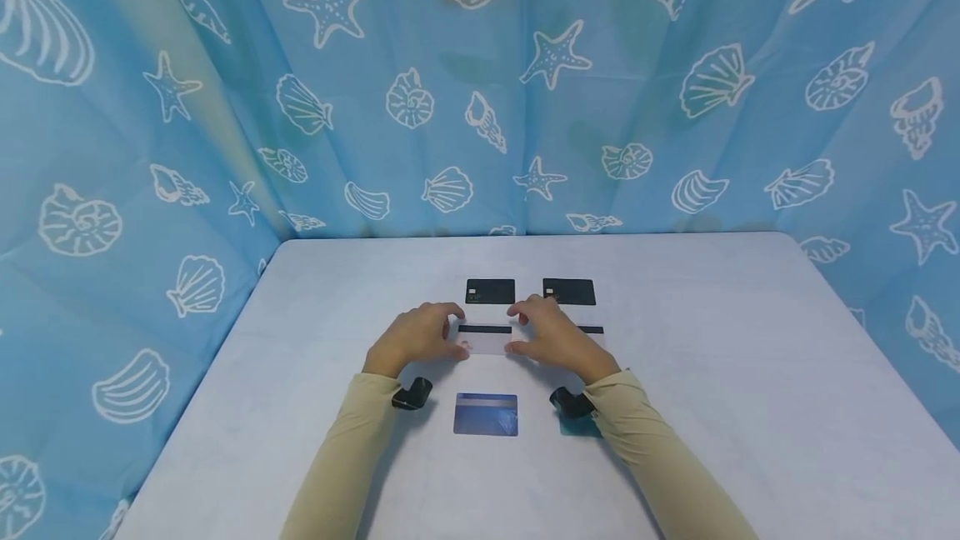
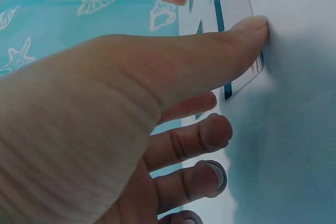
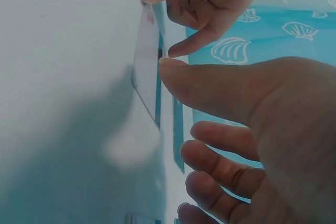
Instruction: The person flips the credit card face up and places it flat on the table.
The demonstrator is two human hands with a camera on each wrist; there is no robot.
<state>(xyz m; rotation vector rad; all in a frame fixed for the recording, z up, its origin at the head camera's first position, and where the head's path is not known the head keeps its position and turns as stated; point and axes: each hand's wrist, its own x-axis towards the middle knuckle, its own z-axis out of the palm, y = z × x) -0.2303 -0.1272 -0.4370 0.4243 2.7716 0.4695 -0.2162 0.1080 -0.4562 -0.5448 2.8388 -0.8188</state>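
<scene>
A white card (image 1: 485,342) with a black stripe lies on the white table between my hands. My left hand (image 1: 420,338) is at its left end, the thumb (image 2: 247,32) right at the near corner and the index finger by the striped edge. At the other end, my right hand (image 1: 558,338) holds its thumb (image 3: 181,80) and index finger apart, close to the card's right corners. The remaining fingers of both hands are loosely bent. Another striped white card (image 1: 592,332) is partly hidden behind the right hand.
Two black cards (image 1: 491,292) (image 1: 573,292) lie in a row farther back. Nearer me are a blue card (image 1: 485,415) and a teal card (image 1: 580,426), the latter partly covered by the right wrist's camera. A blue shell-patterned curtain (image 1: 495,90) hangs behind the table (image 1: 712,357).
</scene>
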